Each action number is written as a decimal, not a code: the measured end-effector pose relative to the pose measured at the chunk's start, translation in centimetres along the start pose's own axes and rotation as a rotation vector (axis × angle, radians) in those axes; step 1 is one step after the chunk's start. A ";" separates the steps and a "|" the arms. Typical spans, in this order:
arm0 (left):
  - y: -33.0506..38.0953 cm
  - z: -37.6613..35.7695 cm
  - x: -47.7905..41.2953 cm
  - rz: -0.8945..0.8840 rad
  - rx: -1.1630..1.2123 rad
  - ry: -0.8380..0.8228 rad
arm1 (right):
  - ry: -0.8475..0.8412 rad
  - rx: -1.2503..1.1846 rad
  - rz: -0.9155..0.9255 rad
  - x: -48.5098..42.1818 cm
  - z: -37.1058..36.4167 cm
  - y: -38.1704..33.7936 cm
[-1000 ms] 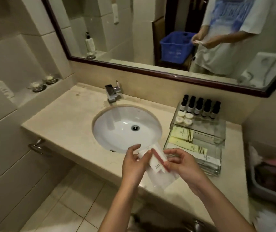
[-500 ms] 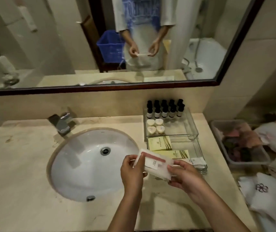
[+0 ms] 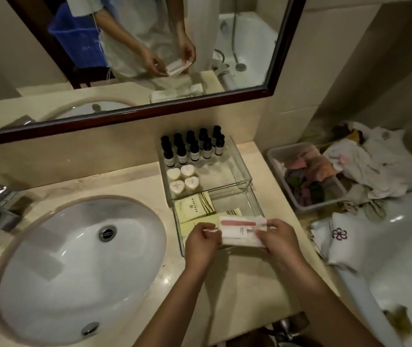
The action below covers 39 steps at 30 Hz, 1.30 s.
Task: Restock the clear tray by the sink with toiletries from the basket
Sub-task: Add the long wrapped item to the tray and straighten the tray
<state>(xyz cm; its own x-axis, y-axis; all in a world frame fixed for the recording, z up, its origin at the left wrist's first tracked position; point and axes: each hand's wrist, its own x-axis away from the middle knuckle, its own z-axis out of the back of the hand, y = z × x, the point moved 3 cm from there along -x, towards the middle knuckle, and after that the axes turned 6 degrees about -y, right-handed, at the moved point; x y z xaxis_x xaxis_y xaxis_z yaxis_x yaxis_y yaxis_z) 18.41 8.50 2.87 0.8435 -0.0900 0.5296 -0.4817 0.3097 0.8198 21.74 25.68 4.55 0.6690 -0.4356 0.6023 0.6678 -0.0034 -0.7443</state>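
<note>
Both hands, left [image 3: 201,242] and right [image 3: 278,237], each kept a grip on one end of a white packet [image 3: 241,230] above the clear tray's [image 3: 246,180] front section.

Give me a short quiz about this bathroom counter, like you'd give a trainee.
1. True or false: both the left hand and the right hand grip the white packet with the pink strip.
2. What shape are the small white soaps in the clear tray? A round; B heart; C square.
3. How many of those soaps are there?
Key: 1 true; 2 B; 3 four.
</note>
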 end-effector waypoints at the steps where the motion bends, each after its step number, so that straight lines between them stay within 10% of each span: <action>1: 0.7 -0.4 -1.1 -0.008 -0.033 0.012 | 0.020 -0.001 -0.003 -1.3 0.0 -0.5; 24: 1.8 -2.4 -9.1 -0.168 -0.551 0.223 | -0.085 0.353 0.087 -16.2 -3.3 -3.0; 32: 3.0 -4.6 -9.9 -0.324 -1.006 0.100 | 0.025 0.764 0.278 -15.2 -4.0 -3.1; 39: 3.3 -5.7 -11.6 -0.247 -1.200 -0.025 | -0.040 0.660 0.284 -15.7 -3.7 -3.0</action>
<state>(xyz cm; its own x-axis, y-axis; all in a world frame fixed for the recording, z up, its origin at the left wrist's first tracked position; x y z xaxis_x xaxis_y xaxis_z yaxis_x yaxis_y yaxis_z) 8.34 15.99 -1.80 0.8701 -0.2836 0.4031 0.2262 0.9564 0.1847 8.04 29.24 -3.76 0.8490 -0.3058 0.4310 0.5161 0.6551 -0.5518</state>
